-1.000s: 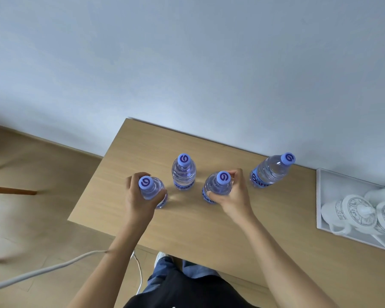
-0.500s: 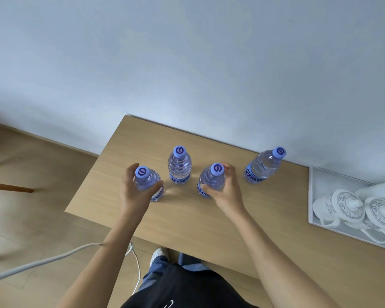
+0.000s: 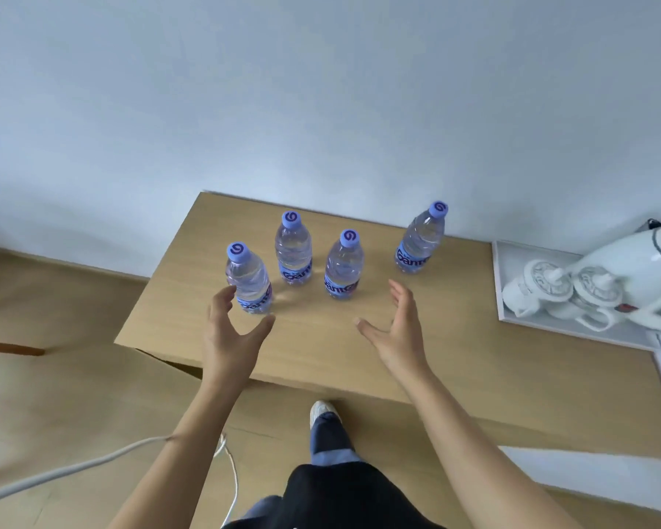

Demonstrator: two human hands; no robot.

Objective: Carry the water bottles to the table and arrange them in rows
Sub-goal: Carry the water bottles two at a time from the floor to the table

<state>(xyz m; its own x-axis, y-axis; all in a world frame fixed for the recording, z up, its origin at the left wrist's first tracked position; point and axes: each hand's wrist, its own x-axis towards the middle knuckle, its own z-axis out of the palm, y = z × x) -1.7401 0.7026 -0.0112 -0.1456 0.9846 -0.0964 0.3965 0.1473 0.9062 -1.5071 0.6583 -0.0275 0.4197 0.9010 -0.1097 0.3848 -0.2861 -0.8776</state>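
Several clear water bottles with purple caps stand upright on the wooden table (image 3: 455,360): a front-left bottle (image 3: 249,280), one behind it (image 3: 293,249), a middle bottle (image 3: 343,266) and a far-right bottle (image 3: 420,240) near the wall. My left hand (image 3: 231,336) hovers just in front of the front-left bottle with fingers spread, holding nothing. To the right of the middle bottle, my right hand (image 3: 399,330) is held with straight fingers and touches nothing.
A white tray (image 3: 550,330) with white teacups and a teapot (image 3: 642,269) sits at the table's right end. A white cable (image 3: 92,463) runs across the floor at the left. My leg and shoe (image 3: 323,412) are below the table's front edge.
Both hands have let go of the front-left and middle bottles and drawn back toward me, fingers now spread. The camera has pulled back from the table.
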